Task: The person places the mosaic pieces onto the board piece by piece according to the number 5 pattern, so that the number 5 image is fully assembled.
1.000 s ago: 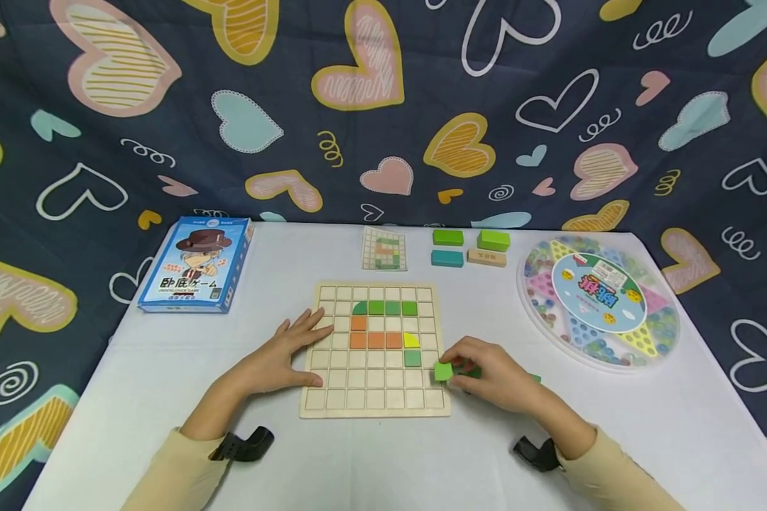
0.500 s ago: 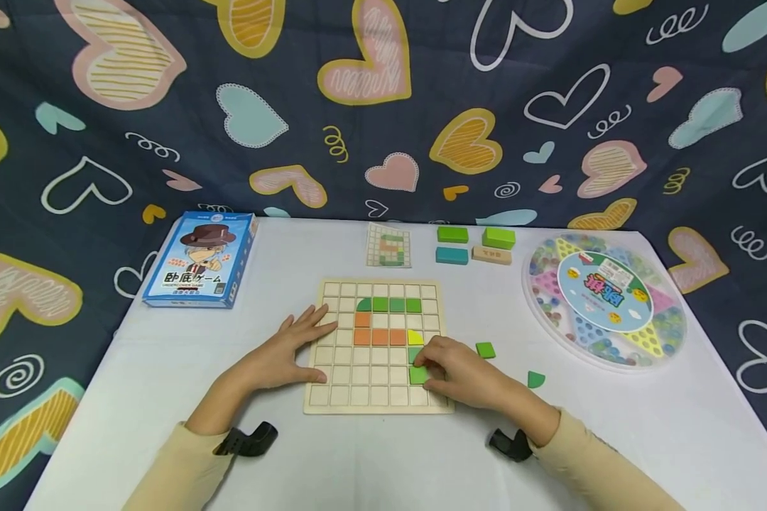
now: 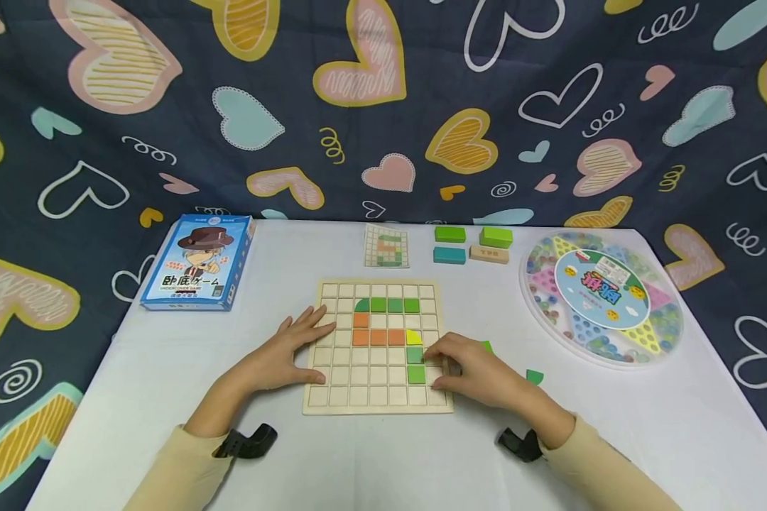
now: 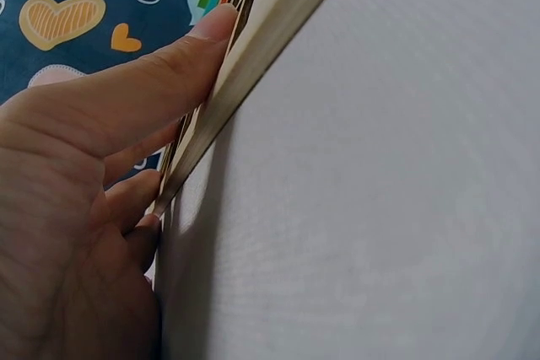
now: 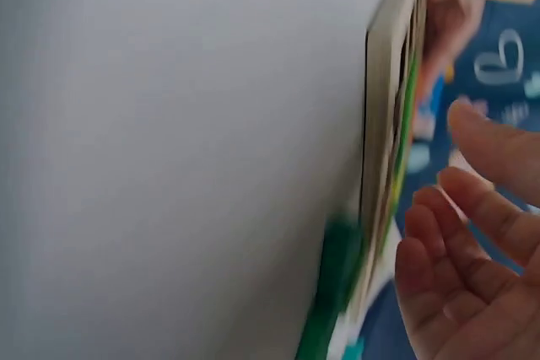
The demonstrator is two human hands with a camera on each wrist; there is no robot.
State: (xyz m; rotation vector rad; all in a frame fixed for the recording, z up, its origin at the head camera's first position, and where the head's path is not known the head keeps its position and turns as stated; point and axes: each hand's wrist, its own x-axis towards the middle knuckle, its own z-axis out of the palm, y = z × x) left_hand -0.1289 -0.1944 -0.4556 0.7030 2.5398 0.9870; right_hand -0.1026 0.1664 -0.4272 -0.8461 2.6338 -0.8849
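The left hand (image 3: 287,353) rests on the left edge of the wooden board (image 3: 361,396), fingers spread. The right hand (image 3: 476,370) is over the right edge, fingers a bit bent, holding nothing. The bright green block (image 3: 416,374) sits on the board just beside it

Head view: even light is brightening the bench (image 3: 371,461). Left wrist view: the board (image 4: 253,65) is casting a soft shadow. Right wrist view: green pieces (image 5: 340,250) and patterned cloth (image 5: 498,40) are blurring.
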